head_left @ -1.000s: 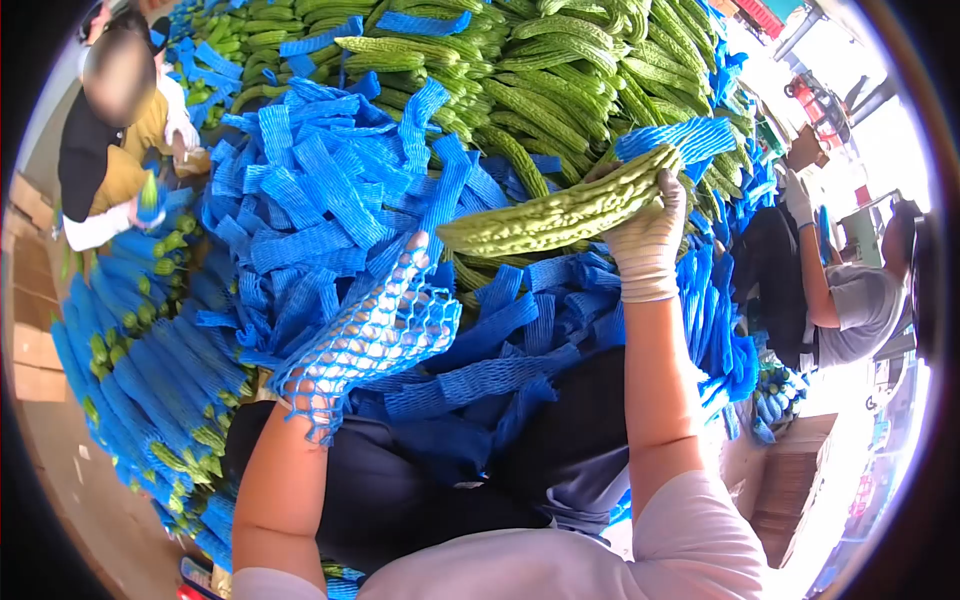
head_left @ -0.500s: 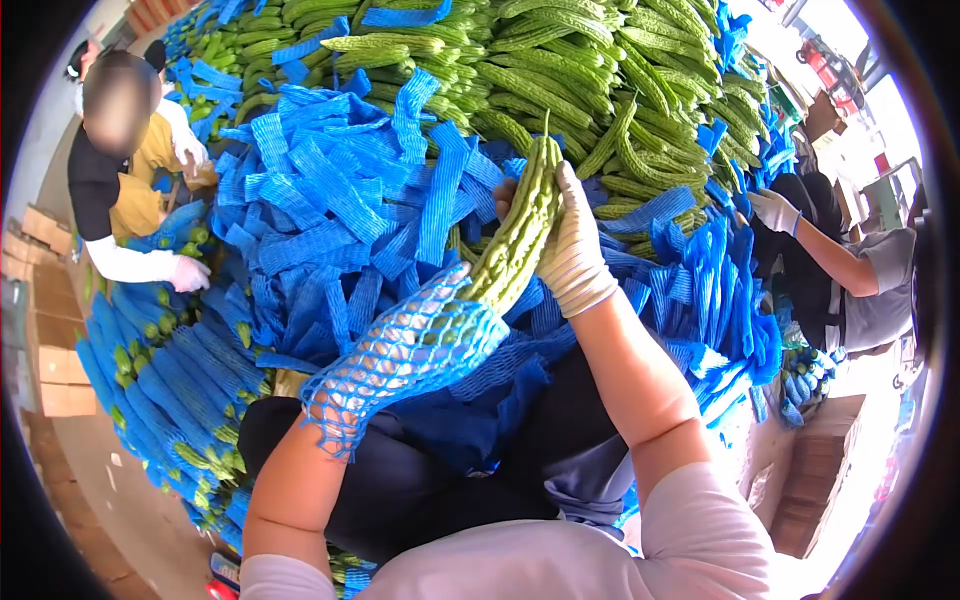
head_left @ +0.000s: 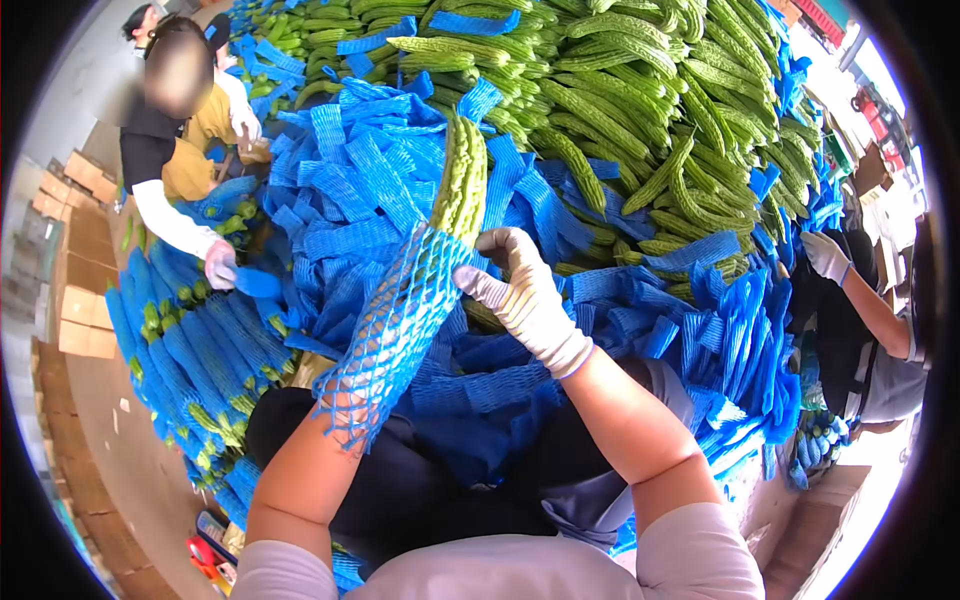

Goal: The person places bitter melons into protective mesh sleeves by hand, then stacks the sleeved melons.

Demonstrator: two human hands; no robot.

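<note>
A pale green bitter melon [head_left: 462, 180] stands nearly upright in front of me, its lower part inside a stretched blue foam net sleeve [head_left: 362, 362]. My left hand [head_left: 408, 300] is inside that sleeve, seen through the mesh, with its fingers closed around the melon. The net reaches down over my left wrist. My right hand [head_left: 530, 305], in a whitish glove, is just right of the melon. Its thumb points at the sleeve's edge, and the bent index finger is apart from the thumb.
Loose blue net sleeves [head_left: 350, 190] lie heaped before me, with piled bitter melons [head_left: 640, 100] behind. Netted melons [head_left: 190, 350] are stacked at left, near a co-worker [head_left: 165, 150] holding a blue sleeve. Another person's gloved hand [head_left: 826, 257] is at right. Cardboard boxes [head_left: 85, 290] line the left.
The melon has moved left and turned more upright, and the net now covers its lower part. My right hand has let go of the melon and come down beside it. The view has shifted.
</note>
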